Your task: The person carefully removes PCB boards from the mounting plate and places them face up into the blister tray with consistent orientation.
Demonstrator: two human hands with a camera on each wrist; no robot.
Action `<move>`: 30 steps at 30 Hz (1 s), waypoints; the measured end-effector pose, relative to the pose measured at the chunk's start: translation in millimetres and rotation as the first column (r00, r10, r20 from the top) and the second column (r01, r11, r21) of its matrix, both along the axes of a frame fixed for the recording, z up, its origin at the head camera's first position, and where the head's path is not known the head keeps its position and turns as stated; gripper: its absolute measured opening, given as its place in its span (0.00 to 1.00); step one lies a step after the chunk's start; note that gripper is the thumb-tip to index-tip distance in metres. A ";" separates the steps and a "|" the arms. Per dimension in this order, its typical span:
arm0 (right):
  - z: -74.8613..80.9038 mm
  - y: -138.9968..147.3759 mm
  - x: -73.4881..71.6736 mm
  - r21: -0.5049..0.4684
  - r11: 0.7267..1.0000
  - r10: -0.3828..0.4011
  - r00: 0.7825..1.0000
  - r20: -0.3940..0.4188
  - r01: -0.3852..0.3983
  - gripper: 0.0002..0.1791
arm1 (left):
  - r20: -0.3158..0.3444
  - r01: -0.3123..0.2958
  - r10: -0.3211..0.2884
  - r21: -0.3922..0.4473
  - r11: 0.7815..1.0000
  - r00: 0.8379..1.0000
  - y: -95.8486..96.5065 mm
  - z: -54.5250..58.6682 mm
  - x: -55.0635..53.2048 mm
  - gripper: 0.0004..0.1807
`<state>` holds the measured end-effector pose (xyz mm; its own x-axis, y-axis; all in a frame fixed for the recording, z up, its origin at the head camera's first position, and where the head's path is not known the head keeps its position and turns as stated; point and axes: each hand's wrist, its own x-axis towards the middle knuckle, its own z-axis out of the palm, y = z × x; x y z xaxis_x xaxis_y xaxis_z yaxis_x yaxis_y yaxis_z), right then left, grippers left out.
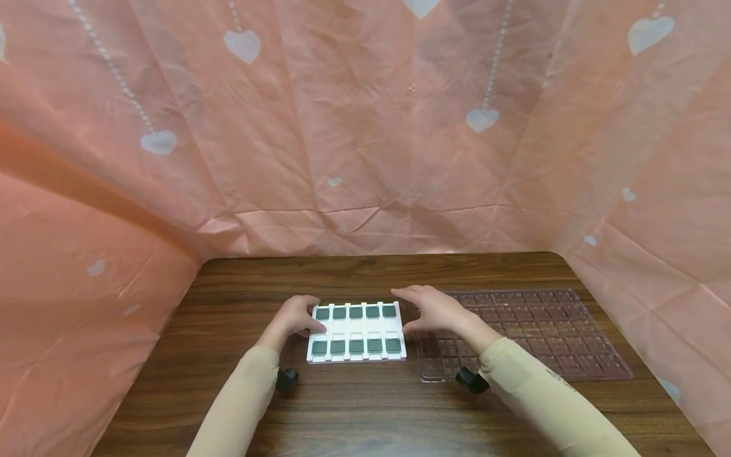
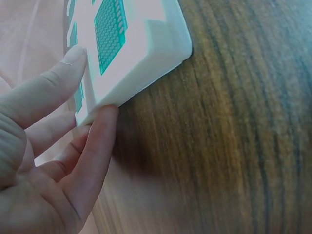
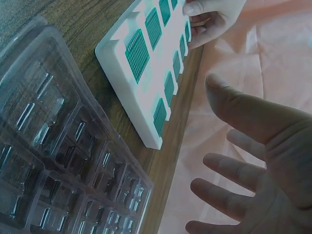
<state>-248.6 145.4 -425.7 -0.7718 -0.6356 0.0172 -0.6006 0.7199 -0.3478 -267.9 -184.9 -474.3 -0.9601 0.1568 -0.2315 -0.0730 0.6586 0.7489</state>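
- While your L hand (image 1: 294, 317) has the white tray (image 1: 362, 326) by its L end, your R hand (image 1: 436, 311) sits just off its R end; head view shows the tray midway betw. them on the table (image 1: 354, 412).
- Tray's long axis runs L–R, approx. hand to hand, so your R fingers face its short R end; L hand is nearer, being in contact.
- On the tray: 2 rows of 5 green squares (image 1: 356, 346), near row & far row, bare white strip betw.
- R of the tray, w/ a narrow strip of table betw.: clear plastic tray (image 1: 531, 327), under your R hand & forearm. It's the obvious snag beside that end.
- Beyond the tray, past the table's far edge: pink cloth (image 1: 365, 158).
- L wrist view: your thumb's on the tray's top face, fingertips agst. its side, i.e. a pinch on the end. Can't tell how far they reach underneath.
- R wrist view: your R fingers are loose & spread, nothing held, apart from the tray, thumb pointing toward it; clear plastic tray lies close by the same end.
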 end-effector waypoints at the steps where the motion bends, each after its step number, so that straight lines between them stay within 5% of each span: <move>1: 0.2 0.0 -0.8 0.004 1.000 0.004 1.000 -0.001 -0.004 0.44 | 0.002 0.001 -0.001 0.002 1.000 1.000 -0.1 0.1 -0.2 0.41; 17: -3.9 -8.7 -19.5 0.059 0.997 -0.042 0.998 0.044 0.040 0.38 | 0.025 -0.004 0.004 0.011 1.000 1.000 0.1 0.3 -0.7 0.39; 30: -16.5 -17.8 -30.8 0.103 0.992 -0.068 0.996 -0.065 0.074 0.31 | 0.015 -0.002 0.002 0.006 1.000 1.000 0.3 0.2 0.5 0.38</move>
<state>-279.4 127.6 -442.3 -0.8147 -0.5799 0.0018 -0.5645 0.7922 -0.2319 -267.4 -184.6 -474.1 -0.9568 0.1568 -0.2449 -0.0853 0.6537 0.7519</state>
